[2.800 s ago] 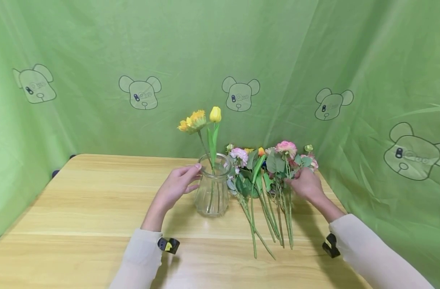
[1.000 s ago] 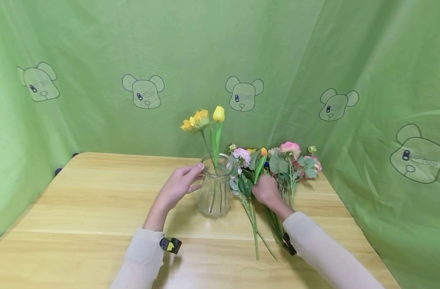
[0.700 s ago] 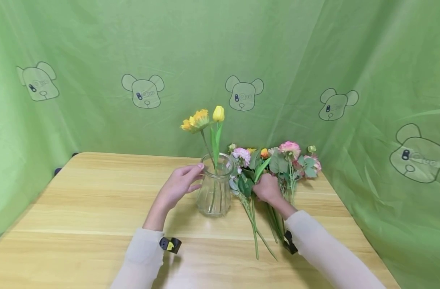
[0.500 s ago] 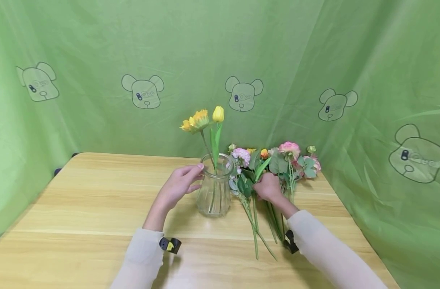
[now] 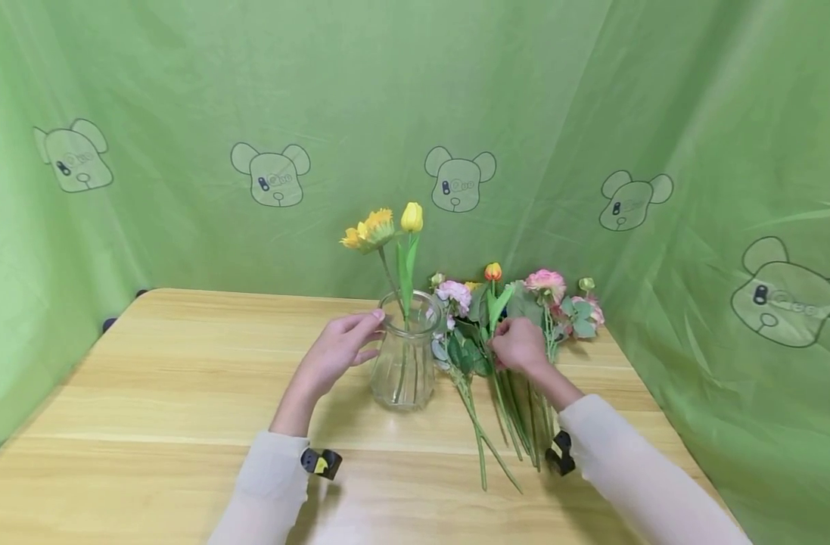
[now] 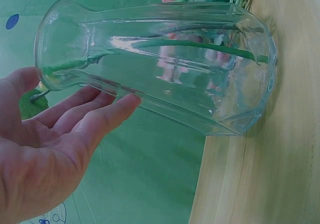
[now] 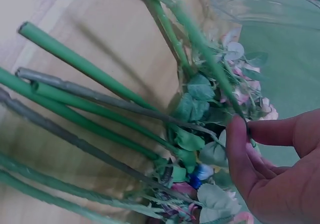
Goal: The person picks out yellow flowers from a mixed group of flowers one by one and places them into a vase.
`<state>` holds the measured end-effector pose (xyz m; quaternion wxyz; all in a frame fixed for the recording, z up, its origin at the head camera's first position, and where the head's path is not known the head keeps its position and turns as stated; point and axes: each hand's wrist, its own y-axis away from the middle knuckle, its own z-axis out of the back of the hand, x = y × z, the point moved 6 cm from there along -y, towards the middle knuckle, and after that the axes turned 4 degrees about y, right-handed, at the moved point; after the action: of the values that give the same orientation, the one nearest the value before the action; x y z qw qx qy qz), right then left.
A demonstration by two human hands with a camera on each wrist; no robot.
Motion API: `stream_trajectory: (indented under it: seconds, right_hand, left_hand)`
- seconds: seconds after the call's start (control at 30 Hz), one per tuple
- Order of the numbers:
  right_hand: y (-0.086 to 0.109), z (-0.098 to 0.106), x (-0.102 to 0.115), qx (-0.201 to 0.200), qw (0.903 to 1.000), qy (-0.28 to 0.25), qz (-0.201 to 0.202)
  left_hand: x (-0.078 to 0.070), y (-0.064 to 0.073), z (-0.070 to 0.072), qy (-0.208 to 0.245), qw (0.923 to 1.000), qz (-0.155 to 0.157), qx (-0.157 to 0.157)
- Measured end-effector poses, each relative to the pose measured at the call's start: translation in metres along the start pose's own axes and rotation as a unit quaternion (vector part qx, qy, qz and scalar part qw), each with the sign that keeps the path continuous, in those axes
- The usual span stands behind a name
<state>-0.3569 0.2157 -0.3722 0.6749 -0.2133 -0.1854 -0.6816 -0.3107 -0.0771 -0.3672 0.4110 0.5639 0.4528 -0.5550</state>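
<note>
My left hand [image 5: 340,344] rests against the left side of a clear glass vase [image 5: 404,382], thumb at the rim. In the left wrist view its fairly straight fingers touch the glass below the neck. The upright vase holds a yellow tulip [image 5: 411,217] and a yellow-orange flower [image 5: 370,231] that leans left. Right of it, my right hand [image 5: 520,344] pinches the stem of an orange-red tulip [image 5: 492,271], its head raised above the pile. In the right wrist view, thumb and forefinger close on the green stem [image 7: 212,58].
Other flowers lie beside the vase, stems toward the front: a lilac one [image 5: 454,297], a pink one [image 5: 545,284] and several more among leaves. They stand on a wooden table [image 5: 183,378]. A green curtain [image 5: 360,91] with bear-head prints hangs behind and at both sides.
My right hand moved left from the pink flowers to the tulip, took its stem, and has now shifted slightly right as the tulip's head rose. The left hand stays at the vase.
</note>
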Motion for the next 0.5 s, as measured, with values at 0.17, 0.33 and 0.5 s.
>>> stream_trajectory:
  seconds: [0.17, 0.33, 0.5]
  right_hand:
    - [0.001, 0.007, 0.002, -0.001, 0.9996, -0.028, 0.0]
    - [0.0, 0.012, 0.003, -0.001, 0.9989, -0.046, -0.003]
    - [0.0, 0.017, 0.008, -0.01, 0.9983, -0.058, -0.001]
  left_hand:
    - [0.002, 0.0, 0.0, -0.002, 1.0, -0.003, 0.002]
    - [0.002, -0.001, 0.0, -0.001, 1.0, -0.002, 0.003]
    - [0.002, -0.001, 0.0, 0.001, 1.0, 0.0, 0.001]
